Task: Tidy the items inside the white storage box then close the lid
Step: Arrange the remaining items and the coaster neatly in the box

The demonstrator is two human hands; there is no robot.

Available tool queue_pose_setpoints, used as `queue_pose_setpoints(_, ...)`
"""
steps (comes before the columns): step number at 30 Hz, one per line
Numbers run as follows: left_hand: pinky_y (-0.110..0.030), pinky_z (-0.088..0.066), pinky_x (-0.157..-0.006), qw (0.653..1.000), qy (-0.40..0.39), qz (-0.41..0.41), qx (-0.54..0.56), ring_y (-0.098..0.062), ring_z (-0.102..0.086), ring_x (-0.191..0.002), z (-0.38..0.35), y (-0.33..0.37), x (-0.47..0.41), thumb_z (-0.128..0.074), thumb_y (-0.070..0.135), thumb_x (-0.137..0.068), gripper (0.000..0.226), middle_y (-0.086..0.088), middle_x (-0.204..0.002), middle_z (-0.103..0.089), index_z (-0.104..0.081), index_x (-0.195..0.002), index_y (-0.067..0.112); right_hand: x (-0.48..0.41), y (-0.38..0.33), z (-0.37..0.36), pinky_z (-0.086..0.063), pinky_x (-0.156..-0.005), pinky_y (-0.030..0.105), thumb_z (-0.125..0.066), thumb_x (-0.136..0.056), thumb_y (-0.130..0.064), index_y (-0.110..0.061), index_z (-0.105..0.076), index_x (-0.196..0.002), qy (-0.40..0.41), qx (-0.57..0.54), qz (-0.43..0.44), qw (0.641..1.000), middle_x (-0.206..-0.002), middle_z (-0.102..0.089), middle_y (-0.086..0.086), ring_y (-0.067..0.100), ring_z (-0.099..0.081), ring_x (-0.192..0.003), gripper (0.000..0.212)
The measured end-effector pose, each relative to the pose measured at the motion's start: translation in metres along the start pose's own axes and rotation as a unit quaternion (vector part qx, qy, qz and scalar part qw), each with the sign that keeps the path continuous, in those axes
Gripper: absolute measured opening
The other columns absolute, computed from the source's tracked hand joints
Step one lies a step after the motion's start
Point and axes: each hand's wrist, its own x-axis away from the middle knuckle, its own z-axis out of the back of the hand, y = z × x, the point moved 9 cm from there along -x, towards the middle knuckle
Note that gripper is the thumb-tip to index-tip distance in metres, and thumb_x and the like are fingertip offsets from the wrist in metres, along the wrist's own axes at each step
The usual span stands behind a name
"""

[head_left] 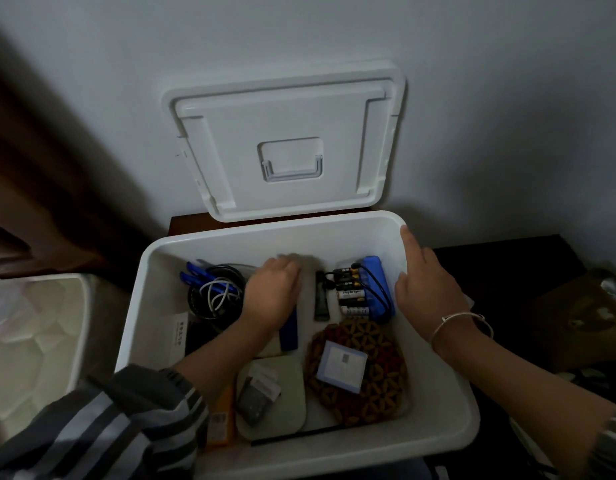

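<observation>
White storage box (251,237) sits lower centre of frame, open; its lid (286,109) stands propped vs the wall at upper centre, clear of the rim. Left hand (272,296) is down inside, mid-box, fingers blurred; can't tell if it holds anything, though a blue stick (288,332) pokes out from under the palm. Right hand (428,289) rests w/ fingers nearly straight along the box's right wall, forefinger up at the rim, holding nothing.

Risks, as a guess: cable coil (213,292) & blue pens (192,273) lie just left of the left hand; a sweep that way could snag a loop & drag the lot; batteries (350,292) stacked beside the blue case (377,271), upper right of the box, would prob. roll if nudged; the lid only leans, so a knock to the box might tip it down onto the hands.

Around: dark tube (320,299) between left hand & batteries; woven mat (379,393) w/ a square card (341,367) on it, lower right of the box; pale pad (286,403) & orange packet (220,420) lower centre, beside the striped sleeve (109,427); lined bin (33,341) at left of frame; only the hands themselves seem to stand in the lid's way down.
</observation>
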Motion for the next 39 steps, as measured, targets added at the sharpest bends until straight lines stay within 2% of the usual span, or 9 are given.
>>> queue_pose_setpoints(2, -0.034, -0.048, -0.071, 0.996, -0.047, 0.072, -0.014, -0.023, -0.058, -0.092, -0.007, -0.025, -0.001, -0.05, 0.028, -0.096, 0.023, -0.006, -0.101, -0.065, -0.064, -0.1, 0.011, 0.0, 0.0, 0.0, -0.037, -0.063, 0.029, -0.041, -0.095, -0.017, -0.024, -0.003, -0.15, 0.002, -0.001, -0.002, 1.0, -0.115, -0.045, 0.011, 0.015, -0.042, -0.076, 0.067)
queue_pose_setpoints(5, -0.032, -0.044, -0.074, 0.99, -0.102, 0.069, -0.074, -0.021, -0.058, -0.097, -0.024, -0.026, 0.002, -0.044, 0.042, -0.097, 0.032, -0.003, -0.109, -0.063, -0.061, -0.102, 0.015, 0.001, 0.0, 0.0, -0.036, -0.06, 0.029, -0.041, -0.095, -0.014, -0.024, -0.003, -0.151, 0.002, 0.005, -0.004, 1.0, -0.114, -0.045, 0.011, 0.015, -0.042, -0.073, 0.068)
queue_pose_setpoints(11, -0.029, -0.034, -0.066, 0.982, -0.126, 0.081, -0.118, -0.021, -0.06, -0.085, -0.033, -0.027, 0.011, -0.039, 0.028, -0.099, 0.025, -0.003, -0.1, -0.064, -0.06, -0.093, 0.015, 0.001, 0.002, 0.0, -0.033, -0.059, 0.027, -0.04, -0.094, -0.011, -0.025, -0.002, -0.15, 0.006, 0.011, -0.007, 1.0, -0.114, -0.045, 0.01, 0.014, -0.04, -0.071, 0.069)
queue_pose_setpoints(15, -0.029, -0.042, -0.07, 0.977, -0.148, 0.088, -0.129, -0.021, -0.061, -0.084, -0.039, -0.03, 0.012, -0.042, 0.02, -0.099, 0.021, -0.004, -0.098, -0.066, -0.061, -0.093, 0.014, -0.001, 0.003, -0.002, -0.03, -0.055, 0.025, -0.04, -0.094, -0.012, -0.025, -0.002, -0.15, 0.008, 0.015, -0.008, 1.0, -0.112, -0.045, 0.009, 0.012, -0.038, -0.067, 0.069)
queue_pose_setpoints(18, -0.034, -0.044, -0.079, 0.974, -0.156, 0.14, -0.081, -0.025, -0.058, -0.098, -0.043, -0.033, 0.012, -0.037, 0.03, -0.102, 0.03, -0.01, -0.111, -0.061, -0.059, -0.106, 0.01, -0.001, 0.004, -0.002, -0.031, -0.055, 0.025, -0.04, -0.094, -0.012, -0.024, -0.002, -0.15, 0.008, 0.013, -0.006, 1.0, -0.112, -0.045, 0.009, 0.011, -0.037, -0.067, 0.069)
queue_pose_setpoints(22, -0.038, -0.042, -0.09, 0.95, -0.202, 0.231, -0.062, -0.032, -0.048, -0.115, -0.057, -0.04, 0.018, -0.034, 0.035, -0.101, 0.037, -0.017, -0.126, -0.051, -0.053, -0.12, 0.009, 0.0, 0.004, -0.003, -0.026, -0.049, 0.021, -0.04, -0.094, -0.012, -0.024, -0.002, -0.151, 0.009, 0.016, -0.005, 1.0, -0.11, -0.044, 0.008, 0.009, -0.036, -0.063, 0.07)
queue_pose_setpoints(27, -0.038, -0.037, -0.096, 0.943, -0.19, 0.26, -0.083, -0.033, -0.049, -0.115, -0.06, -0.035, 0.015, -0.036, 0.033, -0.099, 0.038, -0.019, -0.127, -0.051, -0.054, -0.12, 0.007, -0.001, 0.002, -0.002, -0.034, -0.058, 0.026, -0.04, -0.094, -0.012, -0.023, -0.003, -0.15, 0.008, 0.012, -0.003, 1.0, -0.112, -0.045, 0.009, 0.014, -0.042, -0.071, 0.069)
queue_pose_setpoints(32, -0.035, -0.035, -0.097, 0.95, -0.176, 0.23, -0.116, -0.028, -0.05, -0.114, -0.061, -0.035, 0.016, -0.042, 0.025, -0.095, 0.03, -0.012, -0.123, -0.056, -0.055, -0.117, 0.009, -0.001, 0.002, -0.003, -0.029, -0.051, 0.023, -0.041, -0.094, -0.011, -0.023, -0.002, -0.15, 0.007, 0.017, 0.002, 1.0, -0.112, -0.045, 0.009, 0.013, -0.04, -0.067, 0.07)
queue_pose_setpoints(39, -0.034, -0.035, -0.096, 0.955, -0.16, 0.232, -0.089, -0.026, -0.05, -0.113, -0.057, -0.036, 0.018, -0.046, 0.023, -0.09, 0.027, -0.009, -0.12, -0.056, -0.056, -0.112, 0.01, 0.0, 0.001, -0.002, -0.034, -0.056, 0.026, -0.041, -0.094, -0.01, -0.023, -0.001, -0.151, 0.004, 0.019, 0.001, 1.0, -0.115, -0.045, 0.01, 0.015, -0.043, -0.07, 0.07)
